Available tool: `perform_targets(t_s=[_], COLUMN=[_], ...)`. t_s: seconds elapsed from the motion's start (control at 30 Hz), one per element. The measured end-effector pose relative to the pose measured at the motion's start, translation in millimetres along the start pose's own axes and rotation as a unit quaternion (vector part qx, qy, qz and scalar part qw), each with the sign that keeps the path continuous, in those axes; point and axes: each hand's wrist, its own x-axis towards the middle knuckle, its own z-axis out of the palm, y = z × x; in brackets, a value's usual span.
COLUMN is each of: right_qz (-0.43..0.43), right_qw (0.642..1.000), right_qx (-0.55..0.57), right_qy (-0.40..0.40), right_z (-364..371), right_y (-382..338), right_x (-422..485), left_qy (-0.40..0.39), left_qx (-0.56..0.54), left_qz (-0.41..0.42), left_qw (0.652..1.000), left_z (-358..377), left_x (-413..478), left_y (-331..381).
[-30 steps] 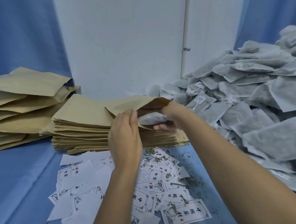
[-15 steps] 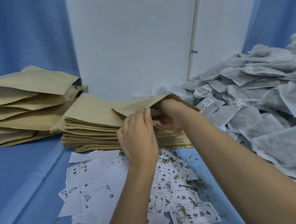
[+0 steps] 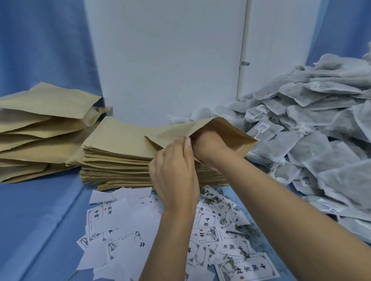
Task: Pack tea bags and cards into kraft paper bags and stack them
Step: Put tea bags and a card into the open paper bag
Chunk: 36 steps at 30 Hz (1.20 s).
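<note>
So your left hand [image 3: 173,173] is pinching the near lip of a brown kraft paper bag [image 3: 229,133], thumb and fingertips pressed together on the edge and holding the mouth open. Your right hand [image 3: 207,144] is shoved into that mouth up to the wrist, so the paper hides the fingers and you can't tell if they're spread, curled or gripping anything in there. The bag sits on top of the stack of flat brown kraft paper bags [image 3: 116,156] in the middle of the table, with its open end lifted and pointing right, toward the big heap of grey-white mesh tea bags [image 3: 319,133]. A few of those have small white tags showing. Off to the left, just beside the flat stack, is a looser pile of puffy kraft bags [image 3: 29,127] lying on top of each other. Right in front of you, under both forearms, the white printed paper cards [image 3: 124,229] are scattered all over the blue cloth [image 3: 34,223], some face up and some blank side up, with loose green tea leaves [image 3: 243,232] sprinkled over the right-hand ones. A white wall panel [image 3: 165,55] stands behind it all.
</note>
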Motion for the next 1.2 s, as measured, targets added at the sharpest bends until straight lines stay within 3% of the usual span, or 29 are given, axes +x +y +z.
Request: perform_targets(t_s=[0.1, 0.17, 0.27, 0.33, 0.37, 0.43, 0.5, 0.6, 0.67, 0.83, 1.07, 1.2], right_qz=[-0.002, -0.016, -0.023, -0.045, -0.067, -0.119, -0.153, -0.153, -0.132, -0.168, -0.142, -0.14], right_qw=[0.999, 0.999, 0.988, 0.96, 0.943, 0.924, 0.93, 0.957, 0.956, 0.946, 0.925, 0.927], right_qx=[0.026, 0.026, 0.095, 0.175, 0.231, 0.321, 0.331, 0.214, 0.136, -0.065, -0.16, -0.158], right_qy=[-0.044, -0.032, 0.115, 0.215, 0.228, 0.172, 0.054, -0.122, -0.223, -0.268, -0.314, -0.309], right_z=[0.1, 3.7, 7.7, 11.0, 10.8, 9.6, 9.6, 10.3, 11.5, 22.4, 18.0, 18.5], right_y=[-6.1, -2.3, 9.3, 16.8, 18.5, 23.2, 29.4, 35.6, 35.3, 43.6, 45.1, 44.1], right_x=[-2.2, -6.5, -22.5, -34.4, -41.4, -53.7, -61.5, -64.0, -62.9, -58.1, -58.6, -59.4], left_qy=[-0.001, -0.018, -0.049, -0.072, -0.086, -0.106, -0.107, -0.1, -0.096, -0.081, -0.077, -0.071], left_qx=[-0.002, -0.02, -0.06, -0.054, -0.051, -0.082, -0.13, -0.141, -0.142, -0.152, -0.141, -0.14], left_qz=[0.011, 0.012, 0.001, -0.018, -0.029, -0.053, -0.06, -0.039, -0.036, -0.035, -0.02, -0.014], left_qw=[1.0, 1.0, 0.997, 0.996, 0.995, 0.99, 0.984, 0.984, 0.985, 0.984, 0.987, 0.987], left_z=[-1.7, -3.3, -4.6, -3.7, -3.6, -5.5, -7.9, -8.1, -6.2, -4.9, -3.9, -3.7], left_x=[1.8, 6.6, 15.9, 21.8, 24.3, 27.1, 28.3, 27.3, 26.9, 25.2, 24.5, 23.8], left_y=[-0.9, -3.2, -10.5, -20.2, -25.1, -31.5, -33.4, -32.3, -31.3, -31.9, -35.1, -35.9])
